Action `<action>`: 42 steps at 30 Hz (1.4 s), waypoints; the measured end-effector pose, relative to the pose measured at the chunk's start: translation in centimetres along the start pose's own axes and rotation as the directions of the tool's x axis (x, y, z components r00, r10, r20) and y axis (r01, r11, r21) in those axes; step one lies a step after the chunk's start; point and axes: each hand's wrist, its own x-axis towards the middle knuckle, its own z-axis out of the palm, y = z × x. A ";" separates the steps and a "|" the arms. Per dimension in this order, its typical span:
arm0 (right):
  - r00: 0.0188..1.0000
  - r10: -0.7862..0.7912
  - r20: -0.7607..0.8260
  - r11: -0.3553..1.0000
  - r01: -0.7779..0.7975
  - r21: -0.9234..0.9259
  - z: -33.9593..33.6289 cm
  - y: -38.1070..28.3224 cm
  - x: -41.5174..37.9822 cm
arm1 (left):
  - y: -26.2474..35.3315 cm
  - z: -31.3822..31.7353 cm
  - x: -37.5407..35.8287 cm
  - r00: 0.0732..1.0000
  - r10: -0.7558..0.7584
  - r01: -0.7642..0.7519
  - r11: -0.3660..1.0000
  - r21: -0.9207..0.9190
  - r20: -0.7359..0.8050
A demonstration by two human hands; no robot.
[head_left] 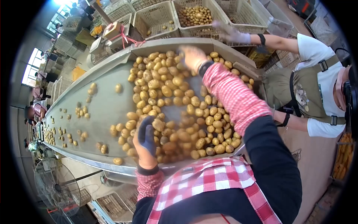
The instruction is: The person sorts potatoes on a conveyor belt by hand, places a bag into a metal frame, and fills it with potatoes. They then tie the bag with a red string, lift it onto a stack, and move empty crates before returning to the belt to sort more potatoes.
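Note:
My left hand (146, 141), in a glove with blue-grey fingers and an orange back, is at the near side of the belt among the potatoes (166, 90). Its fingers are extended upward with the thumb apart, beside a potato (158, 125). Motion blurs my right hand (192, 59), gloved too, which reaches to the far edge of the pile; its fingertips are smeared over the potatoes there. Several potatoes between my arms are also blurred. Both my forearms wear red-checked sleeves.
A metal-sided conveyor (108, 80) carries scattered potatoes at left. Crates (156, 20) line its far side, one holding potatoes (195, 15). At right stands a co-worker, whose gloved hand (233, 33) extends over the crates. A floor fan (56, 186) stands at lower left.

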 end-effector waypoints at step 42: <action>0.807 -0.013 0.591 0.984 0.116 -0.136 1.2 -16.5 -11.1 | 1.2 -7.4 1.6 0.961 0.107 -0.146 0.979 -0.139 -0.255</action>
